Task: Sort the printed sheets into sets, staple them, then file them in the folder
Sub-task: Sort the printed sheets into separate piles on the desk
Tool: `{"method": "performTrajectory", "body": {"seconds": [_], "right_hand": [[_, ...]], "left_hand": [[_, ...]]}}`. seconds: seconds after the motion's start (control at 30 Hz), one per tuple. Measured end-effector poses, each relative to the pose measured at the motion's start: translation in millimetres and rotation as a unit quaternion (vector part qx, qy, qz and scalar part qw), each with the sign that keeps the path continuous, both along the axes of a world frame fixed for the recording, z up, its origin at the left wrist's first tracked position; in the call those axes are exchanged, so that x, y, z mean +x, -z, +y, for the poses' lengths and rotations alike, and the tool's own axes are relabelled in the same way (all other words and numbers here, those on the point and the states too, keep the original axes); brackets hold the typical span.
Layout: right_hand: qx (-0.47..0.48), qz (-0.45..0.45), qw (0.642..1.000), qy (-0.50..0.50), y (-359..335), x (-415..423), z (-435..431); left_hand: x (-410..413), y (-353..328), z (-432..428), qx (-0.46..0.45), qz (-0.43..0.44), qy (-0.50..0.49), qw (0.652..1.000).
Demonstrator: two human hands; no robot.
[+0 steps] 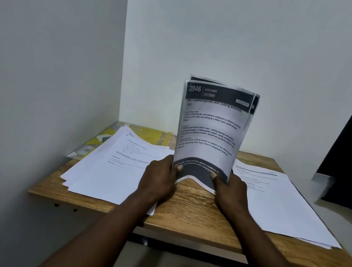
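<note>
Wood bench [193,214], paper either side. Left grip [160,180] and right grip [230,189] each pinch a bottom corner of set [211,133], thumbs on front page. Set stands upright over bench middle, bowed, back pages peeking out at top, between left pile [110,165] and right pile [278,198]. Looks like squaring-up step. Next: edges flush, one corner freed for staple. Stapler not in view. Yellow folder [148,135] lies back left, partly under left pile.

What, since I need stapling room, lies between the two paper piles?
Head view: bare wooden table, where the left hand and right hand hold a printed set upright.
</note>
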State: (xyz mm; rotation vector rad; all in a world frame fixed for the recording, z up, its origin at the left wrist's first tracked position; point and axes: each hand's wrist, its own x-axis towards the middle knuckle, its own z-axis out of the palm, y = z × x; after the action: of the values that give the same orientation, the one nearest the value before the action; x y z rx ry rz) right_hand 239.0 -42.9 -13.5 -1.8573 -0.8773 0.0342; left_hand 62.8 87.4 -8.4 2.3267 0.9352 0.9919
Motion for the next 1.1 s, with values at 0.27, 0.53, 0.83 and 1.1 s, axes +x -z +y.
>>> {"method": "performTrajectory", "body": {"seconds": [0.27,0.53,0.83,1.1], "right_hand": [[0.110,0.114,0.987,-0.018,2,12,-5],[0.117,0.140,0.983,-0.036,8,20,-4],[0.118,0.148,0.981,-0.037,10,23,0],[0.132,0.208,0.967,-0.065,9,24,-2]], "left_hand": [[0,-8,4,-0.074,-0.076,0.020,0.994],[-1,-1,16,-0.222,-0.151,0.049,0.962],[-14,-3,8,-0.408,-0.256,0.193,0.855],[-10,6,14,-0.346,-0.248,0.172,0.888]]}}
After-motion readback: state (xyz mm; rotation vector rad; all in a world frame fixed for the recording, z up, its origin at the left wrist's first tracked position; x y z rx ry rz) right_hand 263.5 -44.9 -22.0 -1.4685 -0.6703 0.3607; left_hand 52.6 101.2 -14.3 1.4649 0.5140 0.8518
